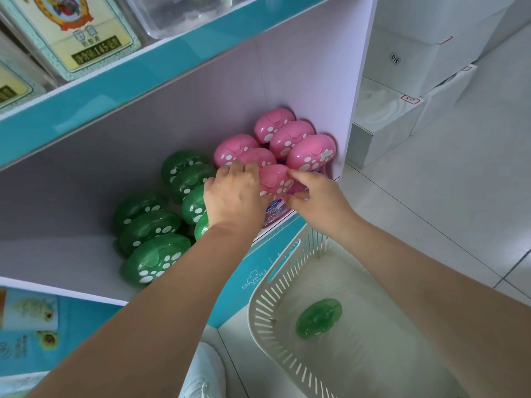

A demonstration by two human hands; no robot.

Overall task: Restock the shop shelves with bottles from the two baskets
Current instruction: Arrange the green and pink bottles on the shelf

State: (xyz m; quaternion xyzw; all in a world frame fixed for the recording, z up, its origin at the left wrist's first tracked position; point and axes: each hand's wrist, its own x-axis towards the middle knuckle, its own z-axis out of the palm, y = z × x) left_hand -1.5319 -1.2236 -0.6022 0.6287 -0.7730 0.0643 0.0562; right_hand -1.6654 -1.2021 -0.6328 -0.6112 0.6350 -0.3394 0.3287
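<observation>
Smooth shelf (pixel 57 254); left hand (pixel 232 198) and right hand (pixel 316 198) grip domed pink bottle (pixel 275 180).

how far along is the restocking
Done: green-capped bottles and pink-capped bottles already stand on the shelf. In hand: left hand and right hand grip one more pink bottle at the front. Left: one green bottle in the only basket in view.

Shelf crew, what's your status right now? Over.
Left hand and right hand both grip the front pink bottle at the shelf edge. One green bottle lies in the basket. Other pink bottles packed tight behind it.
</observation>
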